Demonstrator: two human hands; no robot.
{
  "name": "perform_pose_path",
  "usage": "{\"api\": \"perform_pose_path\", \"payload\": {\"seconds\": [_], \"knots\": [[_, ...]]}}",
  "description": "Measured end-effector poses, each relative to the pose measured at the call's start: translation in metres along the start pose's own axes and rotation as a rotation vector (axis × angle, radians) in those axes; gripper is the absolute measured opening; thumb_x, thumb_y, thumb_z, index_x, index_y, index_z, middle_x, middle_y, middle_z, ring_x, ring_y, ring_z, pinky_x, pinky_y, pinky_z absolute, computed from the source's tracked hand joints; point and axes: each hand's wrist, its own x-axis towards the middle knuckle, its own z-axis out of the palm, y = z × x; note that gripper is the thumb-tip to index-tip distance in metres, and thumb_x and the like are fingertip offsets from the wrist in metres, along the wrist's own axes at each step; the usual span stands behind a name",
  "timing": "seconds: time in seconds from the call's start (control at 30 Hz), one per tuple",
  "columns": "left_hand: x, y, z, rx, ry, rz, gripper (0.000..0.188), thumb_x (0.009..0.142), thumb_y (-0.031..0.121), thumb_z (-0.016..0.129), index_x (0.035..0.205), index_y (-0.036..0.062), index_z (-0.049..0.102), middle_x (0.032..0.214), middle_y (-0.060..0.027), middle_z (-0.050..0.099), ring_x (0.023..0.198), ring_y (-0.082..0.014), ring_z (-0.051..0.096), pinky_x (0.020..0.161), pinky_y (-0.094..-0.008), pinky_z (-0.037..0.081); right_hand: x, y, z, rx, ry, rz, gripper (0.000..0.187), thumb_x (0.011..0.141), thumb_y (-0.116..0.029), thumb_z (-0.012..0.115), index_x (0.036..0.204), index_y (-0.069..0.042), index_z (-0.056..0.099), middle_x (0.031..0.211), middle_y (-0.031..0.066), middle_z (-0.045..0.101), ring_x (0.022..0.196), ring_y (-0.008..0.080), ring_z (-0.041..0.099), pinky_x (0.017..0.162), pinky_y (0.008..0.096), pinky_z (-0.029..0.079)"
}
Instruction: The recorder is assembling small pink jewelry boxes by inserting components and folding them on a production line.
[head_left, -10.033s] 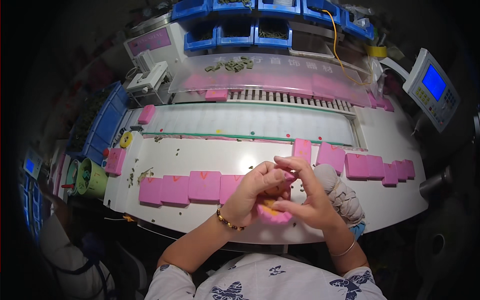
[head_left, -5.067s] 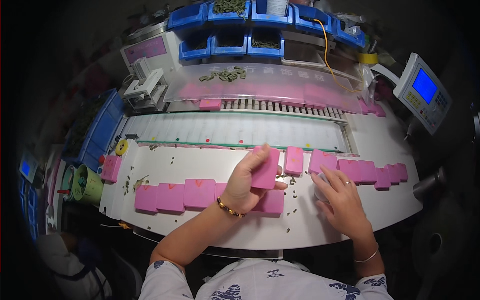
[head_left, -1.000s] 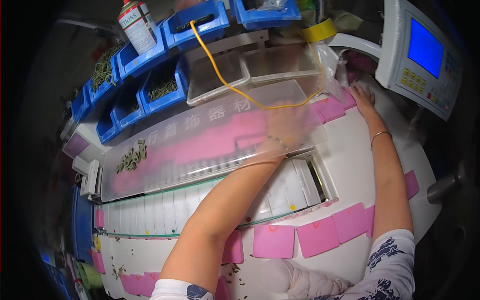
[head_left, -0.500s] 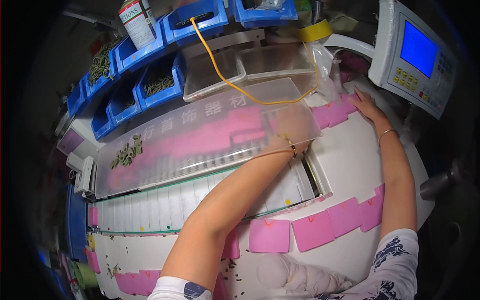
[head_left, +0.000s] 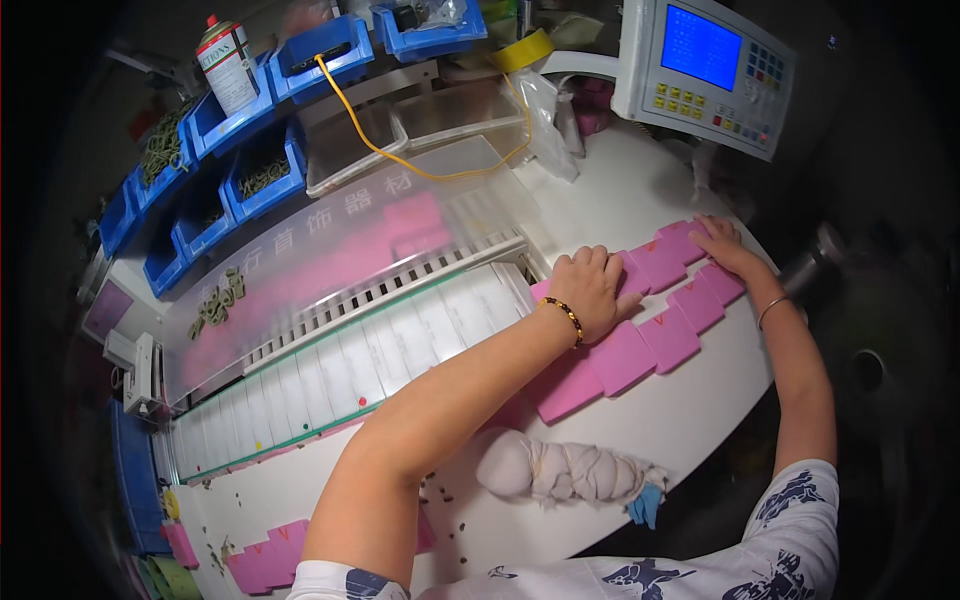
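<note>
Left grip, half spread with the thumb away from the fingers, lies over the near end of an upper row of pink blocks, while the right grip curls its fingers against the far end; how firmly either has hold cannot be told. Stepped and close together, the blocks lie on the white surface, just beside a lower row with red marks. Judging by how things lie, the upper row is out and gathered, its edges uneven; more pink shapes remain beneath a frosted cover, close to the rollers. Nearer, a grey-wrapped bundle rests on its side, with a third pink group at lower left. Beyond stand blue bins and a control panel with a lit screen.

Half a second earlier, the left hand was under the cover and the right was near a clear plastic bag; both have since come closer, the upper row's far end now away from the bag.
</note>
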Motion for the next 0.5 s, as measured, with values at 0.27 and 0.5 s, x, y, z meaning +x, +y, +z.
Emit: {"api": "perform_pose_path", "payload": {"seconds": [0.27, 0.5], "knots": [[-0.045, 0.027, -0.006, -0.057, 0.000, -0.036, 0.056, 0.094, 0.054, 0.046, 0.112, 0.0026, 0.056, 0.106, -0.0143, 0.054, 0.099, -0.0287, 0.051, 0.082, -0.0409, 0.042, -0.062, -0.002, 0.016, 0.029, 0.056, -0.060, 0.060, 0.092, -0.056, 0.046, 0.146, -0.035, 0.035, 0.155, 0.0200, 0.018, 0.139, 0.0484, 0.018, 0.115, 0.0501, 0.020], [-0.075, 0.008, -0.027, -0.322, -0.005, -0.176, 0.050, 0.097, 0.046, 0.046, 0.122, 0.0032, 0.054, 0.117, -0.0170, 0.056, 0.113, -0.0340, 0.051, 0.096, -0.0445, 0.041, -0.106, -0.037, 0.030, -0.051, 0.141, -0.014, 0.050, 0.097, -0.048, 0.041, 0.145, -0.036, 0.036, 0.158, 0.0152, 0.016, 0.143, 0.0467, 0.014, 0.113, 0.0594, 0.020]]}}
